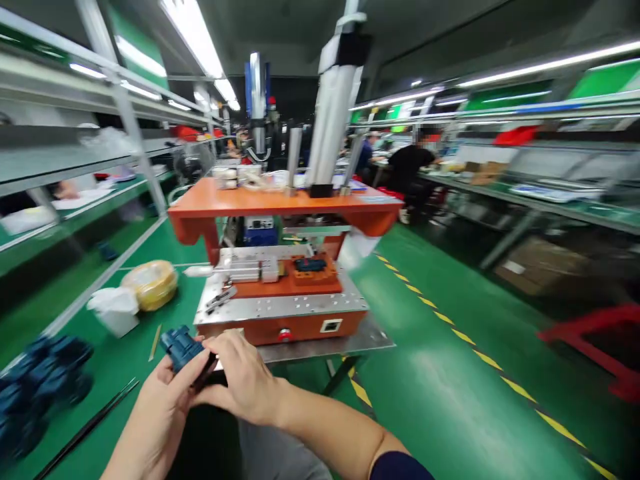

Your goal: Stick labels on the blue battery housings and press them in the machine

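In front of the orange machine, my left hand [167, 400] is closed round a dark blue moulded plastic part [181, 347]. My right hand [245, 377] meets it from the right, its thumb and fingers pinched at the part's near end, where a dark piece shows between the hands. What exactly the right fingers grip is partly hidden. A pile of similar blue parts [43, 383] lies on the green bench at the left. Black tweezers [87, 428] rest between that pile and my left hand. Another dark part [310, 265] sits in the orange fixture [316, 277] of the machine.
The orange press machine [280, 327] has a red button [285, 335] on its front. A yellow tape roll [150, 285] and a white container [115, 310] stand on the bench. A red stool [595, 347] is at the right, and a seated person [413, 167] works farther back.
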`<action>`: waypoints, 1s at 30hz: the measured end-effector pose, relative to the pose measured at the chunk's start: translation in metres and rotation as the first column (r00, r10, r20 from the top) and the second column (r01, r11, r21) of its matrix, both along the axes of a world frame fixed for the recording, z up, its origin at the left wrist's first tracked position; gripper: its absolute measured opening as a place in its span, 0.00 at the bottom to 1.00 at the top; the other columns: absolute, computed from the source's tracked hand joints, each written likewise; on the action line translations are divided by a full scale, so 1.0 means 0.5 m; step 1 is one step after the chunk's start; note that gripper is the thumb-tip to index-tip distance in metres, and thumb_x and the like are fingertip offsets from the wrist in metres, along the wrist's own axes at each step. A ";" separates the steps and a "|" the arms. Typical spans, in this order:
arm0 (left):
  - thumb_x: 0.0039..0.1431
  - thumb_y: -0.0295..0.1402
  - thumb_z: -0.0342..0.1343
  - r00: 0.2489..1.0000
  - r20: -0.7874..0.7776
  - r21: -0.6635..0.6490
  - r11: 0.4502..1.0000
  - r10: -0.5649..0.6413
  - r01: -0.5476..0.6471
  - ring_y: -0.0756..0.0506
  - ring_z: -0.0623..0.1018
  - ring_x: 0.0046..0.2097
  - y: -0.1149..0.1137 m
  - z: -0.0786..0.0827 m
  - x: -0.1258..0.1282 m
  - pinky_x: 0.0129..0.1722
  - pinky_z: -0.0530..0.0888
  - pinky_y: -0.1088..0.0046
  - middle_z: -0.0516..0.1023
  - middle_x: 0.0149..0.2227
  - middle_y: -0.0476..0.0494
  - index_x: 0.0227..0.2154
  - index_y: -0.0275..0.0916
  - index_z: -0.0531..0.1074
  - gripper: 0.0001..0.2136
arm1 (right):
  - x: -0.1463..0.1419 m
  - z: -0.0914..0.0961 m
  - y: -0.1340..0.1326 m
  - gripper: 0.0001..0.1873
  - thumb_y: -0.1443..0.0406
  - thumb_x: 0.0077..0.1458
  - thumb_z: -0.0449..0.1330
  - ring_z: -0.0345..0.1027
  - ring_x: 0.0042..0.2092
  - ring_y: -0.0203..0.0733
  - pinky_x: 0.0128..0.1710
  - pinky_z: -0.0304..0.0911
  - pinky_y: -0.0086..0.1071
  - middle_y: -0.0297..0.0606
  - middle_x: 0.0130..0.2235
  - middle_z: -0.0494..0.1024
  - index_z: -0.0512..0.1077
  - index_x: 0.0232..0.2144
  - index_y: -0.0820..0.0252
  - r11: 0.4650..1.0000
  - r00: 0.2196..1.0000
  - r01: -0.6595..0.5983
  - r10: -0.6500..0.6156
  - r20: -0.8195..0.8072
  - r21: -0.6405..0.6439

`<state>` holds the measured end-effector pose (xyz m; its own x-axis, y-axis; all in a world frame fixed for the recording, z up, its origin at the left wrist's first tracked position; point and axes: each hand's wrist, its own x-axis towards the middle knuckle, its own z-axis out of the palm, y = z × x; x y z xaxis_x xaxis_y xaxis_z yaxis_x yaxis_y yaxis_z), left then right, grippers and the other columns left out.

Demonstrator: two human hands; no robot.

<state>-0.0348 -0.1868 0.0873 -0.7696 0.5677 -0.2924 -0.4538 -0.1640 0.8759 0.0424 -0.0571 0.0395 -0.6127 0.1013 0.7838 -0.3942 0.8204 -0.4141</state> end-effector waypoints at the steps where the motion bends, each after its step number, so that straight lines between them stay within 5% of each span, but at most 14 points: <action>1: 0.37 0.34 0.77 0.998 0.032 -0.003 0.999 -0.048 0.049 0.41 0.83 0.45 0.031 0.007 -0.005 0.42 0.81 0.71 0.84 0.46 0.40 0.43 0.37 0.79 0.27 | 0.022 0.014 0.064 0.29 0.61 0.52 0.71 0.73 0.50 0.50 0.50 0.72 0.41 0.45 0.49 0.78 0.67 0.54 0.59 0.999 1.000 0.008 -0.009 0.028 0.050; 2: 0.37 0.33 0.77 0.994 0.057 -0.011 0.996 -0.090 0.091 0.40 0.83 0.46 0.058 0.014 -0.009 0.43 0.82 0.70 0.83 0.47 0.39 0.42 0.37 0.80 0.25 | 0.047 0.030 0.132 0.27 0.61 0.53 0.70 0.73 0.51 0.48 0.52 0.71 0.41 0.42 0.49 0.79 0.69 0.53 0.57 0.995 0.997 0.015 -0.022 0.069 0.099; 3: 0.37 0.33 0.76 0.989 0.071 -0.026 0.991 -0.128 0.131 0.40 0.83 0.47 0.082 0.022 -0.012 0.44 0.82 0.68 0.83 0.48 0.39 0.42 0.38 0.80 0.24 | 0.073 0.047 0.203 0.18 0.64 0.55 0.68 0.73 0.50 0.47 0.53 0.70 0.41 0.40 0.47 0.80 0.72 0.48 0.56 0.983 0.982 0.158 -0.166 0.092 0.090; 5: 0.41 0.34 0.75 0.979 0.048 -0.094 0.974 -0.200 0.204 0.38 0.82 0.48 0.121 0.036 -0.015 0.46 0.81 0.65 0.82 0.49 0.39 0.42 0.39 0.81 0.22 | 0.119 0.074 0.340 0.13 0.72 0.58 0.60 0.71 0.51 0.47 0.55 0.67 0.45 0.41 0.46 0.79 0.74 0.45 0.56 0.843 0.817 0.528 -0.537 0.212 0.102; 8: 0.43 0.39 0.75 0.917 -0.171 -0.276 0.911 -0.361 0.307 0.35 0.80 0.51 0.174 0.046 -0.008 0.50 0.78 0.58 0.81 0.50 0.39 0.46 0.44 0.80 0.24 | 0.151 0.090 0.494 0.21 0.76 0.47 0.64 0.70 0.53 0.53 0.56 0.65 0.49 0.47 0.50 0.78 0.76 0.46 0.61 0.828 0.765 0.539 -0.557 0.322 0.153; 11: 0.39 0.41 0.75 0.693 -0.531 -0.391 0.867 -0.487 0.310 0.31 0.78 0.54 0.242 0.044 0.001 0.56 0.73 0.55 0.81 0.50 0.38 0.46 0.44 0.81 0.27 | 0.143 0.086 0.563 0.19 0.75 0.43 0.69 0.74 0.48 0.52 0.52 0.68 0.45 0.44 0.44 0.81 0.78 0.41 0.60 0.879 0.780 0.441 -0.476 0.407 0.182; 14: 0.37 0.40 0.76 0.485 -0.750 -0.397 0.893 -0.449 0.214 0.30 0.78 0.54 0.316 0.040 0.003 0.57 0.71 0.56 0.83 0.49 0.39 0.43 0.46 0.82 0.25 | 0.128 0.081 0.577 0.15 0.73 0.43 0.72 0.75 0.46 0.52 0.51 0.68 0.45 0.42 0.39 0.81 0.78 0.36 0.59 0.890 0.782 0.420 -0.454 0.427 0.176; 18: 0.39 0.40 0.75 0.376 -0.820 -0.393 0.902 -0.432 0.178 0.29 0.81 0.49 0.400 0.038 0.003 0.52 0.74 0.57 0.85 0.46 0.39 0.41 0.48 0.83 0.21 | 0.148 0.071 0.559 0.16 0.71 0.53 0.67 0.73 0.51 0.54 0.54 0.68 0.47 0.47 0.46 0.80 0.76 0.46 0.61 0.864 0.792 0.490 -0.495 0.356 0.111; 23: 0.48 0.35 0.70 0.201 -0.880 -0.380 0.893 -0.430 0.242 0.29 0.80 0.52 0.508 0.034 0.004 0.55 0.72 0.56 0.84 0.49 0.40 0.46 0.49 0.82 0.20 | 0.253 0.027 0.484 0.22 0.71 0.63 0.58 0.69 0.58 0.48 0.61 0.65 0.47 0.45 0.56 0.74 0.67 0.58 0.55 0.807 0.807 0.572 -0.586 -0.077 -0.148; 27: 0.52 0.37 0.67 0.102 -0.887 -0.409 0.870 -0.450 0.275 0.30 0.82 0.49 0.588 0.012 -0.006 0.53 0.73 0.56 0.85 0.46 0.36 0.44 0.46 0.82 0.15 | 0.360 -0.018 0.443 0.21 0.69 0.63 0.59 0.71 0.57 0.48 0.60 0.66 0.47 0.43 0.55 0.76 0.70 0.57 0.51 0.695 0.692 0.672 -0.712 -0.118 -0.256; 30: 0.54 0.43 0.65 0.055 -0.895 -0.413 0.867 -0.444 0.278 0.29 0.77 0.57 0.617 -0.010 -0.002 0.61 0.67 0.52 0.82 0.51 0.32 0.46 0.42 0.81 0.18 | 0.420 -0.057 0.451 0.18 0.64 0.62 0.62 0.71 0.56 0.51 0.59 0.67 0.48 0.46 0.54 0.76 0.73 0.55 0.54 0.575 0.602 0.723 -0.796 -0.059 -0.384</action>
<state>-0.0358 0.1215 0.0821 -0.1643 0.8999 0.4040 0.7695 -0.1393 0.6233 0.2523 0.1685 0.0111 -0.0297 0.6941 0.7192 0.2151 0.7071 -0.6736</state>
